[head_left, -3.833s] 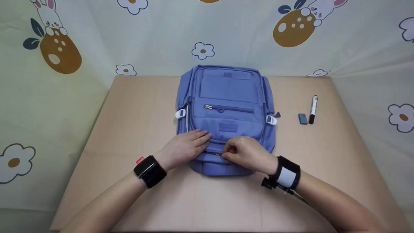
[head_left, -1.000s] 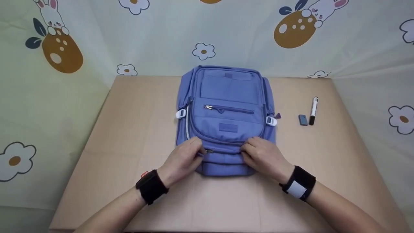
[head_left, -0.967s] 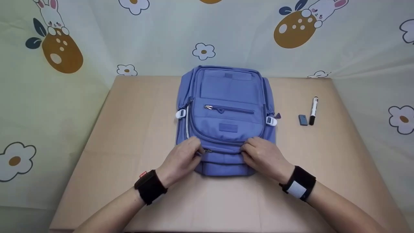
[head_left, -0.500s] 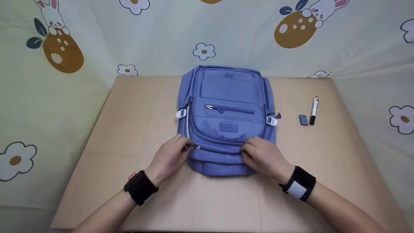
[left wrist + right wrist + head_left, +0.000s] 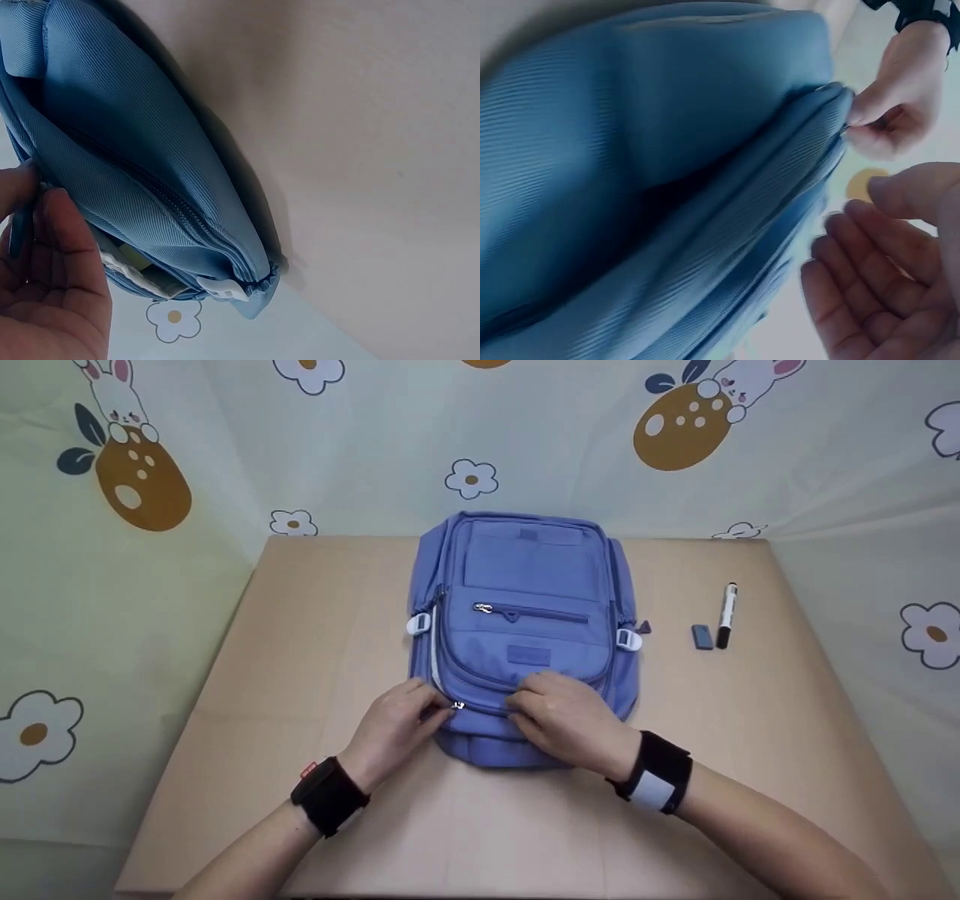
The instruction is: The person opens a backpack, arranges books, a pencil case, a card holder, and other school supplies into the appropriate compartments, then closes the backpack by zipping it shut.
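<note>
A blue backpack (image 5: 532,562) lies front side up on the table. My left hand (image 5: 394,727) pinches the blue zipper pull (image 5: 21,232) of a lower front pocket between thumb and fingers. The pull's metal slider (image 5: 458,705) shows just past the fingertips, near the pocket's left end. My right hand (image 5: 566,720) is over the lower middle of the bag, close to the same zipper line. In the right wrist view its fingers (image 5: 870,262) are loosely bent, the thumb stands apart, and nothing is between them.
To the right of the bag lie a blue-grey eraser-like block (image 5: 702,637) and a white marker with a black cap (image 5: 727,615). White buckles (image 5: 628,640) sit on the bag's sides. Patterned cloth (image 5: 375,442) hangs behind the wooden table (image 5: 322,622).
The left hand has drawn the zipper slider leftward along the lower pocket. The right hand has left the pocket's right side and moved left toward the middle. Backpack, marker and block stay put.
</note>
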Available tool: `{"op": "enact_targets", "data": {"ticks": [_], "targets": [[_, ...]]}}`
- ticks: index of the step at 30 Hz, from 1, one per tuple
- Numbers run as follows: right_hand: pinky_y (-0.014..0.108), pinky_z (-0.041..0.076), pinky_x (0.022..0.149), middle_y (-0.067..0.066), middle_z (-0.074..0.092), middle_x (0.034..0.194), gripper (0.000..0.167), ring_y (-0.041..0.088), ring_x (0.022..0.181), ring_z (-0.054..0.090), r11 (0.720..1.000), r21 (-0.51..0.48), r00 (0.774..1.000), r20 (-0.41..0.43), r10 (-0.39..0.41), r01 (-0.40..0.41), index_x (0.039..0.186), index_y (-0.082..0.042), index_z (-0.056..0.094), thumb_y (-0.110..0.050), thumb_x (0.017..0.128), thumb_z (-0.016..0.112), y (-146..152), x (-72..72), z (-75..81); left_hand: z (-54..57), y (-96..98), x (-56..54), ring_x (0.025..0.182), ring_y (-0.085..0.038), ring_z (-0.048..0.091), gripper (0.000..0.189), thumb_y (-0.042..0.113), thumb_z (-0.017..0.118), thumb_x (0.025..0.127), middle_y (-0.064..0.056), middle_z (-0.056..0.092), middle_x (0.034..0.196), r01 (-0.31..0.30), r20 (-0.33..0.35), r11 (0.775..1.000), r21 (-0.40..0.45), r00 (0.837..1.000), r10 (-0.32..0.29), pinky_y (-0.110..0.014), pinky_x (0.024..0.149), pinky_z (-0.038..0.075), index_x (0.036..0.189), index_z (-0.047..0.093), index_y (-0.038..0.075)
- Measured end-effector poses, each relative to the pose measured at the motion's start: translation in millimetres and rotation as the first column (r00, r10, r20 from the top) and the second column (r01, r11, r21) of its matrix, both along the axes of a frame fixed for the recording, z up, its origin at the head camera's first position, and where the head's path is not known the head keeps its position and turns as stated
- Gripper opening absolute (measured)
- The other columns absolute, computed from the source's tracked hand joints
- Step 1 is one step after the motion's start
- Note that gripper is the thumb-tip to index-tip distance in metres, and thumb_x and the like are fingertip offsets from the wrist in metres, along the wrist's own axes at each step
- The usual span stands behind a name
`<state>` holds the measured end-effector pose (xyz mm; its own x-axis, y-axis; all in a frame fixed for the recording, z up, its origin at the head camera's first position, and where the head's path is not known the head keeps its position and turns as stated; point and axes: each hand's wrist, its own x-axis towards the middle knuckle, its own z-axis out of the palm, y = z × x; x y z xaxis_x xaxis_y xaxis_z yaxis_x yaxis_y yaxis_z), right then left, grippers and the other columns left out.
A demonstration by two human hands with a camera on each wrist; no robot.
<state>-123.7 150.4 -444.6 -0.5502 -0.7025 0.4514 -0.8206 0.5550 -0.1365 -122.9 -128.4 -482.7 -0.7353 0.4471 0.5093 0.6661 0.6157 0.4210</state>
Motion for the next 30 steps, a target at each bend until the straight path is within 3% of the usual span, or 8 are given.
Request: {"op": "enact_targets", "data": {"ticks": [7,13,17,26,30], "targets": [[0.035,0.053,0.065,0.001,0.061,0.083,0.014,0.021,0.074,0.060,0.984,0.150,0.996,-0.004,-0.091,0.091,0.085,-0.009,0.071,-0.021,0.090,0.076,-25.9,-3.2,-3.1,1.1,1.6,-1.3,0.078,-0.016,0.062,0.011,0.009,0.083,0.086,0.001,0.064,0.087,0.008,-0.013,1.000,-0.019,1.000,-0.008,-0.032,0.069,0.054,0.091,0.073,0.010],[0.035,0.051,0.054,0.002,0.058,0.075,0.016,0.021,0.065,0.058,0.980,0.169,0.988,-0.129,-0.086,0.108,0.076,-0.008,0.065,-0.012,0.091,0.070,-30.5,-4.7,-9.6,3.3,-0.7,-2.5,0.080,-0.016,0.061,0.011,0.008,0.080,0.088,0.000,0.063,0.087,0.011,-0.020,1.000,-0.017,1.000,-0.011,-0.032,0.071,0.054,0.090,0.069,0.009],[0.034,0.050,0.052,0.003,0.057,0.074,0.016,0.020,0.063,0.057,0.981,0.167,0.984,-0.163,-0.073,0.100,0.075,-0.008,0.064,-0.008,0.090,0.067,-30.7,-5.1,-10.2,5.7,-4.8,-6.5,0.081,-0.016,0.061,0.011,0.009,0.079,0.090,-0.001,0.062,0.088,0.011,-0.025,0.999,-0.039,1.000,-0.012,-0.032,0.071,0.054,0.092,0.068,0.008],[0.031,0.049,0.051,0.002,0.056,0.072,0.017,0.019,0.061,0.056,0.983,0.158,0.984,-0.168,-0.065,0.092,0.073,-0.008,0.063,-0.006,0.090,0.063,-30.4,-5.4,-10.0,10.2,-26.7,-30.8,0.082,-0.020,0.062,0.011,0.008,0.079,0.090,-0.003,0.063,0.091,-0.123,0.014,0.992,-0.026,0.992,0.123,-0.036,0.073,0.055,0.095,0.070,0.006],[0.032,0.049,0.051,0.001,0.054,0.071,0.018,0.019,0.061,0.055,0.986,0.148,0.986,-0.160,-0.055,0.079,0.071,-0.008,0.061,-0.008,0.089,0.065,-31.8,-6.0,-9.6,10.0,-30.1,-40.6,0.082,-0.021,0.062,0.008,0.009,0.076,0.092,-0.004,0.063,0.092,-0.154,0.046,0.987,-0.035,0.987,0.156,-0.038,0.072,0.054,0.097,0.070,0.007]]}}
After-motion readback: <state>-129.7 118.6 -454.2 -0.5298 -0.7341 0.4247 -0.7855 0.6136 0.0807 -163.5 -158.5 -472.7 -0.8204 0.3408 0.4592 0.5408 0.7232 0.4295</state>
